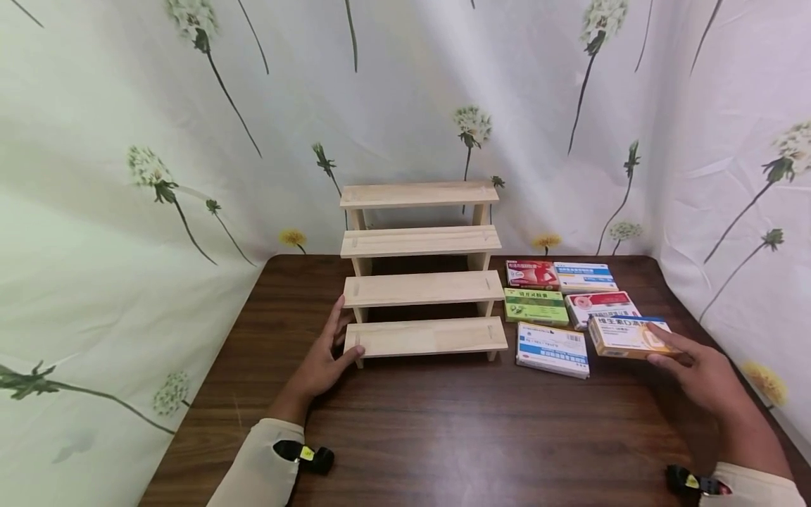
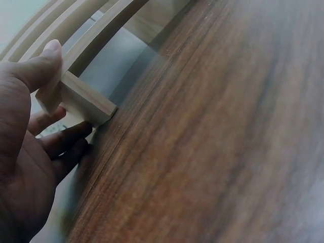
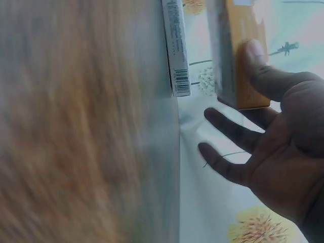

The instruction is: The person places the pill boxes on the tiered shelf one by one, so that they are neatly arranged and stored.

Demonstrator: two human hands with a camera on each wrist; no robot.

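Observation:
A pale wooden step rack (image 1: 426, 338) stands on the dark table. At its left end, my left hand (image 1: 326, 355) grips the lowest step, thumb on the front edge and fingers around the side; the left wrist view shows the thumb (image 2: 48, 61) against the wood. My right hand (image 1: 703, 370) pinches a white, blue and orange medicine box (image 1: 624, 334) by its right end. In the right wrist view that box (image 3: 248, 76) is raised off the table, the lower fingers spread below it. Nearest to it lie a white-and-blue box (image 1: 552, 348) and a red-and-white box (image 1: 602, 308).
Behind these, right of the rack, lie a green box (image 1: 536, 306), a red box (image 1: 532, 274) and another white-and-blue box (image 1: 585, 277). Flower-printed cloth (image 1: 405, 105) hangs around the back and sides of the wooden table (image 1: 443, 436).

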